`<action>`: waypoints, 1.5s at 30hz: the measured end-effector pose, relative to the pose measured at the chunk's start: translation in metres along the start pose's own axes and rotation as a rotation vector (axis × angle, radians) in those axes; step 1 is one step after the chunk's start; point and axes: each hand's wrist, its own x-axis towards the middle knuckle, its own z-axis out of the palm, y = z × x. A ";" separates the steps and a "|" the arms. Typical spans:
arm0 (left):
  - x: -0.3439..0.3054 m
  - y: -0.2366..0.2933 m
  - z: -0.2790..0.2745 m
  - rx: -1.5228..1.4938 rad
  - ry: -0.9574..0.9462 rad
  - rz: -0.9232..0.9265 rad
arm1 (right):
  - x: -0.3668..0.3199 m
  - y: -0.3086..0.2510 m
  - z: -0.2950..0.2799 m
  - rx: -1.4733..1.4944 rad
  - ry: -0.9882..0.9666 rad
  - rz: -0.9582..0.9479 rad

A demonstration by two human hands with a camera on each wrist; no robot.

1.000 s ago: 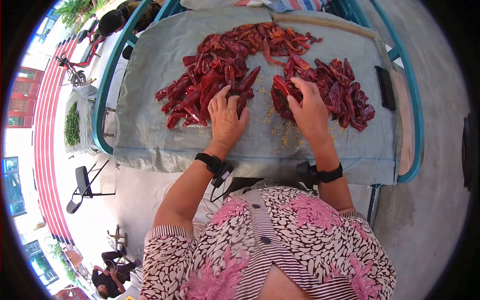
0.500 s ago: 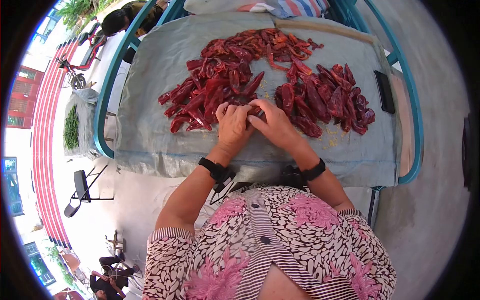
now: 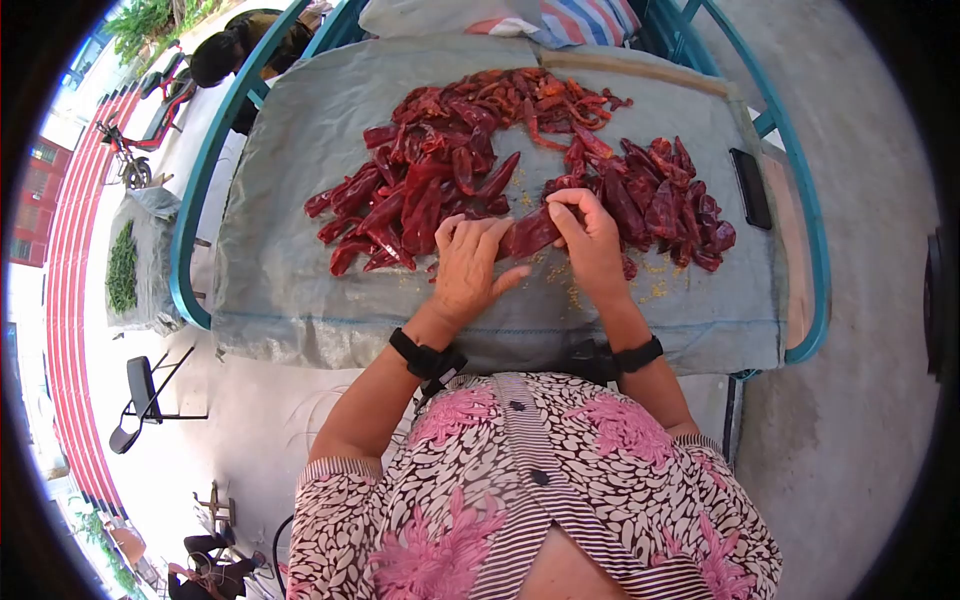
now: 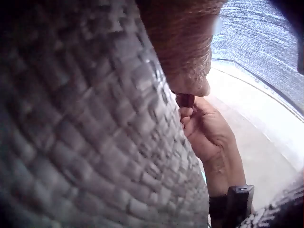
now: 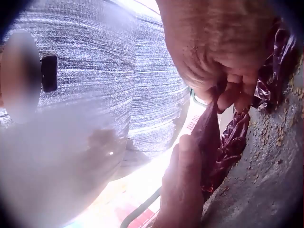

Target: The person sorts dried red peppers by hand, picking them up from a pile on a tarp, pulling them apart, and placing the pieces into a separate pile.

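Observation:
A dried red pepper (image 3: 530,233) stretches between the two hands, flat and dark red. My right hand (image 3: 592,245) pinches its right end between thumb and fingertips, as the right wrist view shows close up. My left hand (image 3: 465,265) holds the other end, its fingers lying over the pepper and hiding that end, with the thumb (image 3: 512,280) stretched out toward the right. In the left wrist view a small red bit of the pepper (image 4: 185,100) shows between the hands. A pile of dried red peppers (image 3: 415,190) lies just beyond the left hand, another pepper pile (image 3: 660,195) beyond the right.
Grey woven sheeting (image 3: 290,190) covers the cart bed, inside a teal metal frame (image 3: 190,220). Yellow seeds (image 3: 655,285) are scattered near the right hand. Smaller red pepper pieces (image 3: 550,95) lie farther back. A phone (image 3: 750,188) rests at the right edge.
The right hand left the right pile and met the left hand in the middle. Now the hands have drawn slightly apart, with one pepper showing between them.

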 end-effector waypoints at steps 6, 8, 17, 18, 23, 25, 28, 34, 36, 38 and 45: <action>-0.008 -0.011 0.010 0.062 -0.009 0.049 | -0.001 -0.001 -0.020 0.025 -0.141 0.146; -0.004 -0.007 0.008 0.015 0.042 0.000 | -0.006 -0.004 -0.024 0.028 -0.112 0.127; 0.042 -0.014 -0.001 0.352 -0.008 -0.205 | -0.002 -0.017 -0.059 0.021 0.144 -0.046; 0.047 -0.018 0.002 0.380 -0.010 -0.205 | -0.002 -0.016 -0.061 0.004 0.179 -0.080; 0.063 -0.029 0.012 0.452 -0.152 -0.230 | 0.002 -0.018 -0.066 -0.010 0.258 -0.194; 0.065 -0.030 0.015 0.438 -0.186 -0.243 | 0.005 -0.023 -0.065 -0.026 0.276 -0.219; 0.061 -0.033 0.020 0.428 -0.120 -0.163 | 0.008 -0.024 -0.065 -0.026 0.311 -0.243; 0.053 -0.036 0.031 0.416 -0.051 -0.111 | 0.023 -0.034 -0.045 -0.482 0.320 -0.324; 0.049 -0.037 0.030 0.378 -0.064 -0.114 | 0.025 -0.024 -0.047 -0.693 0.256 -0.478; 0.047 -0.035 0.027 0.336 -0.068 -0.112 | 0.022 -0.016 -0.044 -0.736 0.192 -0.484; 0.041 -0.031 0.016 0.255 -0.168 -0.159 | 0.016 -0.007 -0.027 -0.807 0.055 -0.451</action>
